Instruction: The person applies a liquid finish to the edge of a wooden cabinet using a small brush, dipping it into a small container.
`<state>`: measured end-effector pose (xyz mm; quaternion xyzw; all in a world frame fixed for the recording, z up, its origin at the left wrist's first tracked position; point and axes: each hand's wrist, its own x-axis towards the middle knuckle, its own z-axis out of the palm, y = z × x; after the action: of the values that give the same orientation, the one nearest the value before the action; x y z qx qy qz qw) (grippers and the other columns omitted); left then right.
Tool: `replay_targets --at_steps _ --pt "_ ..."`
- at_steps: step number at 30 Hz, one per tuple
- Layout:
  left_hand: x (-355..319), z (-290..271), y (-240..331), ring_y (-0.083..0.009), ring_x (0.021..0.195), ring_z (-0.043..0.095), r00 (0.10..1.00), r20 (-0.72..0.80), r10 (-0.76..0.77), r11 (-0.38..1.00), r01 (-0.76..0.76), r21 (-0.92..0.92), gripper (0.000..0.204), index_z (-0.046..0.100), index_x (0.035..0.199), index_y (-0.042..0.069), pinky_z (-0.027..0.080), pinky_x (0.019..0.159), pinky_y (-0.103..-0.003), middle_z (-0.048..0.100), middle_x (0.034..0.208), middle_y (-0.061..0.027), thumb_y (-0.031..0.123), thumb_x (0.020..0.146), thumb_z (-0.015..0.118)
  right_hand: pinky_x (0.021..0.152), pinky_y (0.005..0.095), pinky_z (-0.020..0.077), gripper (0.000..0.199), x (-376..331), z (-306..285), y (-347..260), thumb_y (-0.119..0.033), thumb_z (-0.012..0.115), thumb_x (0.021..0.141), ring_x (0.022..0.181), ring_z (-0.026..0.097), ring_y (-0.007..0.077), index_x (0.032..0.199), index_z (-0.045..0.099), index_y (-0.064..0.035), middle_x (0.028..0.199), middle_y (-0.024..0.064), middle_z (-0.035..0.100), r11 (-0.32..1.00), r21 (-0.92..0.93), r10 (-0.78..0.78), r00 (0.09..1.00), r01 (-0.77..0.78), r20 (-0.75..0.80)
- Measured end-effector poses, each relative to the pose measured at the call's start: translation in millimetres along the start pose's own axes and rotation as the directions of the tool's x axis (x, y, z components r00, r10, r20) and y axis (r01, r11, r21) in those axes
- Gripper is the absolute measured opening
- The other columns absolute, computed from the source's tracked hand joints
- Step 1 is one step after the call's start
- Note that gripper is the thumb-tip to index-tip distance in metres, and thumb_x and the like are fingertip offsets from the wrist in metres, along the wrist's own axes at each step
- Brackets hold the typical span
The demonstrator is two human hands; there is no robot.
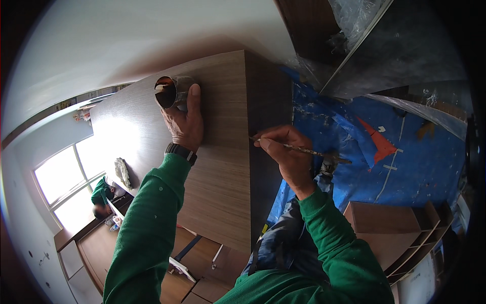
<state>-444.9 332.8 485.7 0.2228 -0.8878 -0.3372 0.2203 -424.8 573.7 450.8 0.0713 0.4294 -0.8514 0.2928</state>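
Observation:
My left hand (pixel 185 124), with a dark watch on its wrist, is wrapped round a shiny metal can (pixel 183 87). The can's round mouth faces left, and its inside looks dark with an orange-brown patch. It is over the broad wood-grain face of a large cabinet (pixel 217 167). In my right hand (pixel 288 152) a thin, paint-spotted brush (pixel 304 149) is pinched between thumb and fingers. Its slim end meets the cabinet's vertical edge, beside the darker side panel (pixel 268 96), while the other end points right. The fingers partly hide the brush's tip.
Blue sheeting (pixel 415 162) covers the floor at right, with a red-orange piece (pixel 379 139) on it. A brown shelf unit (pixel 387 228) stands lower right. At far left, another person (pixel 103 195) in green bends near a bright window (pixel 63 175). Plastic-wrapped panels (pixel 400 45) rise at upper right.

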Motion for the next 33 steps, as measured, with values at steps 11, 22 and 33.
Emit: replay_targets --at_steps 11,22,33 --pt "-0.6 -2.4 3.2 -0.026 0.106 0.06 1.0 0.022 -0.008 0.998 0.006 0.058 0.049 0.057 0.123 0.0 0.046 0.095 -0.041 0.063 0.113 -0.014 0.035 0.093 0.073 0.084 0.0303 0.0576 0.007 -4.7 -1.8 1.1 0.002 0.067 0.089 0.09 0.071 0.0181 0.096 0.065 0.0032 0.099 0.017 0.072 1.0 0.005 -0.014 1.0 0.014 0.015" --pt "-0.5 0.1 2.7 -0.0265 0.1 0.062 1.0 -0.007 0.013 1.0 -0.013 0.018 0.046 0.06 0.116 -0.001 0.048 0.091 -0.041 0.064 0.107 -0.0137 0.036 0.092 0.074 0.082 0.0271 0.0577 0.01 -1.5 1.2 2.9 -0.004 0.069 0.091 0.091 0.072 0.0155 0.098 0.067 0.0015 0.094 0.0129 0.074 1.0 0.015 -0.026 0.999 0.026 -0.024" --pt "0.2 -0.4 4.4 -0.0251 0.099 0.062 1.0 -0.015 0.008 0.999 -0.007 0.036 0.045 0.06 0.117 -0.001 0.048 0.09 -0.04 0.065 0.108 -0.0132 0.034 0.092 0.074 0.081 0.028 0.0572 0.006 -6.5 -2.0 1.7 0.002 0.067 0.089 0.089 0.071 0.017 0.095 0.065 0.0026 0.098 0.0152 0.072 0.999 -0.053 0.002 1.0 0.0 0.024"
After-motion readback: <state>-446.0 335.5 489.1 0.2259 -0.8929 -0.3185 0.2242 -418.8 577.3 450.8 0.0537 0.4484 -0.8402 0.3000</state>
